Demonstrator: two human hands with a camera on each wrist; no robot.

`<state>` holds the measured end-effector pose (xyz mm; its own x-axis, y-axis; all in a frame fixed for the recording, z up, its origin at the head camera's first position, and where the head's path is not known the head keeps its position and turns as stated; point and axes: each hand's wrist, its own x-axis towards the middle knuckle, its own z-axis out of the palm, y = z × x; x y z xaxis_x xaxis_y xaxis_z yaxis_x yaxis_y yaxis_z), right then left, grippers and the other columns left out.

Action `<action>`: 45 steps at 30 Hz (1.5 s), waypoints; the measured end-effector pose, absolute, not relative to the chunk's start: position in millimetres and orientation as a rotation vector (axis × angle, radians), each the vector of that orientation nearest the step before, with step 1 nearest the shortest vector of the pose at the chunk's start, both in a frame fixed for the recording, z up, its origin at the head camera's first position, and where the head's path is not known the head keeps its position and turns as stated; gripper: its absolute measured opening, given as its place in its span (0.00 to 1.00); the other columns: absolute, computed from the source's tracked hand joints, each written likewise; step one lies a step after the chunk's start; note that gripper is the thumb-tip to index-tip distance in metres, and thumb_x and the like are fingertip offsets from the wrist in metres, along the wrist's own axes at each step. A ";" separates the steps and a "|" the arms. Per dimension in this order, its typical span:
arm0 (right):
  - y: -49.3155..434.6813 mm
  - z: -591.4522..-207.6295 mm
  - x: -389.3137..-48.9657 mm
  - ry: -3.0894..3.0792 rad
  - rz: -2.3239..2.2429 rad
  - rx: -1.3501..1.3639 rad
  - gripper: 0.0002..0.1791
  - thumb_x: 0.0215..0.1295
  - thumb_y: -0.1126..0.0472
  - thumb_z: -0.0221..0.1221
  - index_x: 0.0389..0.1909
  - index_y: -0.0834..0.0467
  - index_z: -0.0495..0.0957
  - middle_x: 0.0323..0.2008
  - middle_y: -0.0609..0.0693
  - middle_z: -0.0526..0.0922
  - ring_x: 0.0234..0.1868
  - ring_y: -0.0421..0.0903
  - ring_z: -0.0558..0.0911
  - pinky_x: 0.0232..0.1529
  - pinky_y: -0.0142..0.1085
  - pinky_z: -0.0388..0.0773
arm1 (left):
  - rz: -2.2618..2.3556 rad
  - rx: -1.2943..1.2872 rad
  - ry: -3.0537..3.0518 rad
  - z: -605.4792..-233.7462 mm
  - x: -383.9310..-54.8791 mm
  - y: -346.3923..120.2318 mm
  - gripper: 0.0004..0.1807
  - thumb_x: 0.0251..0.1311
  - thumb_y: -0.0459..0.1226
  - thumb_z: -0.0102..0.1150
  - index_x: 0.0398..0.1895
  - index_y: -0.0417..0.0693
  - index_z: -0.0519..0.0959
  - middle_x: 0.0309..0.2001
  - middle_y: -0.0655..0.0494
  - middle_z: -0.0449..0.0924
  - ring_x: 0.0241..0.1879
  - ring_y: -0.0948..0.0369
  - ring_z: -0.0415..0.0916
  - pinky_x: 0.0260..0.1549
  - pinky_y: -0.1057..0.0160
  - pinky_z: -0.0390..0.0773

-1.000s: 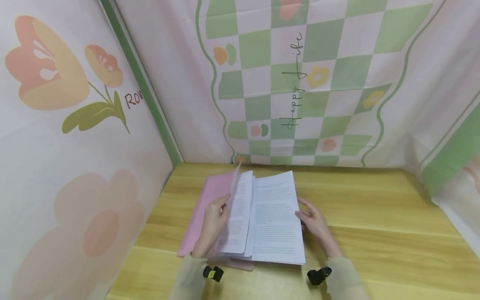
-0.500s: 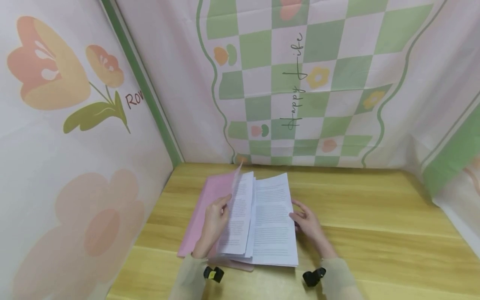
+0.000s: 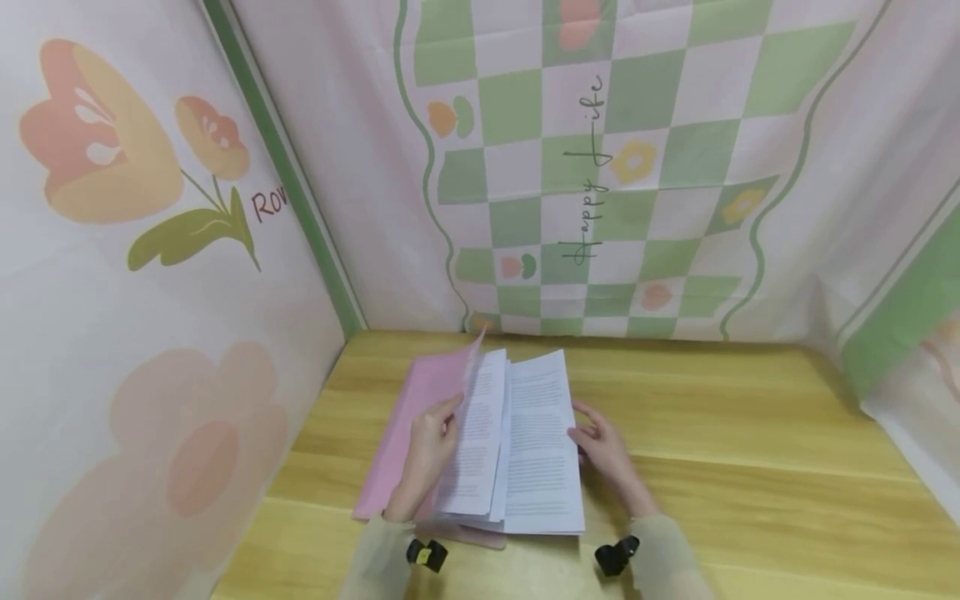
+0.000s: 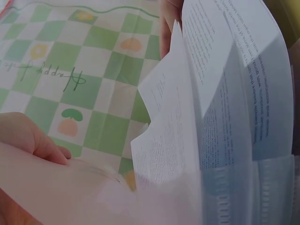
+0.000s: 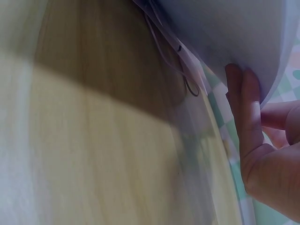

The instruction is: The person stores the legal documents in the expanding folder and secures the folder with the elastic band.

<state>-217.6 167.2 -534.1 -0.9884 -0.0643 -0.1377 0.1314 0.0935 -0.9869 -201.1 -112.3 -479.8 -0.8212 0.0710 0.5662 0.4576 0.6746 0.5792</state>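
A pink folder [image 3: 401, 433] lies partly open on the table, with printed sheets [image 3: 536, 454] standing fanned inside it. My left hand [image 3: 429, 437] pinches the edge of the folder's raised pink cover [image 4: 89, 187], thumb and fingers on either side. At the sheets' right edge, my right hand [image 3: 606, 450] pinches several pages together. The right wrist view shows its fingers [image 5: 251, 112] spread against the back of the raised paper [image 5: 229, 33]. Clear plastic sleeves [image 4: 274, 187] stand at the lower right in the left wrist view.
The wood-grain table [image 3: 750, 467] extends to the right of the folder. A thin looped cord [image 5: 168, 63] hangs by the folder's edge. Printed curtains [image 3: 510, 167] close off the back and left sides. Each wrist wears a black camera [image 3: 617, 556].
My right hand has moved left, carrying the right-hand sheets with it, so they now stand steeper and look narrower. My left hand keeps its hold on the cover.
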 end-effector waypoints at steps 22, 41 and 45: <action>157.0 -533.2 -215.0 2.198 -2.005 0.036 0.32 0.71 0.69 0.50 0.75 0.59 0.55 0.58 0.75 0.76 0.33 0.39 0.84 0.28 0.29 0.82 | -1.033 -0.416 -2.381 -480.4 -199.5 -111.8 0.22 0.50 0.17 0.54 0.50 0.30 0.82 0.47 0.36 0.86 0.34 0.54 0.83 0.31 0.65 0.86; 151.5 -535.1 -217.0 2.141 -2.057 0.053 0.33 0.71 0.71 0.49 0.75 0.61 0.55 0.56 0.77 0.76 0.31 0.39 0.84 0.27 0.28 0.82 | -1.034 -0.429 -2.394 -483.0 -198.8 -109.4 0.22 0.49 0.18 0.54 0.50 0.31 0.82 0.45 0.37 0.87 0.29 0.58 0.81 0.28 0.69 0.83; 148.1 -536.0 -218.1 2.146 -2.068 0.047 0.32 0.70 0.72 0.49 0.75 0.62 0.56 0.55 0.77 0.77 0.30 0.39 0.83 0.25 0.27 0.81 | -1.025 -0.424 -2.402 -482.5 -198.5 -109.1 0.22 0.49 0.18 0.54 0.50 0.31 0.82 0.46 0.37 0.86 0.30 0.58 0.81 0.28 0.70 0.83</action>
<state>-218.1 148.1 -536.0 -0.9865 -0.0889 -0.1373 0.1340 0.0428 -0.9901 -198.5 -109.1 -482.5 -0.8314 0.0887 0.5485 0.4575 0.6695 0.5852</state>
